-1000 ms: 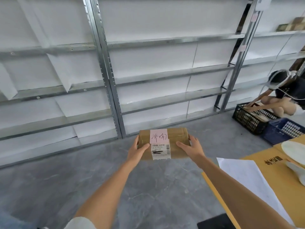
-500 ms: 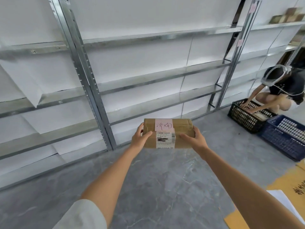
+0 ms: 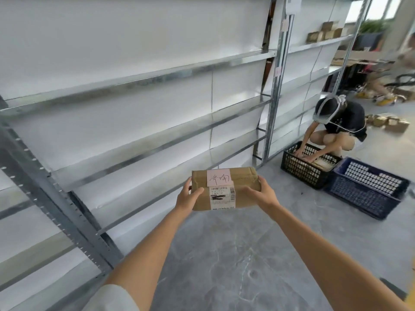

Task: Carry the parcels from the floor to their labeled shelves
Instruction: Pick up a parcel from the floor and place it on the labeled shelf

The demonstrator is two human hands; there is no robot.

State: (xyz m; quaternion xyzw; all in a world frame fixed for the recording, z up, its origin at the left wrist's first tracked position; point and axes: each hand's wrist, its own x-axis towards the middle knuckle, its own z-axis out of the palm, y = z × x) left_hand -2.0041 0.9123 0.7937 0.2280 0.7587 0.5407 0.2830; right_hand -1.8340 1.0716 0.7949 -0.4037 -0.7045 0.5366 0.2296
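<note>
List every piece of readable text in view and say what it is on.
"济南", handwritten: pink paper slip on the brown cardboard parcel.
White shipping label on the parcel: barcode and print too small to read, one line blacked out.
Paper tags on the metal shelf upright: blurred.

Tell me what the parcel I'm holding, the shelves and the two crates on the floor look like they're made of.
Parcel: brown corrugated cardboard, matte, taped, with paper labels. Shelves: likely galvanized steel, judging by the dull silver sheen and punched uprights. Black crate and blue crate: probably moulded plastic, given the lattice walls and slight gloss.
</note>
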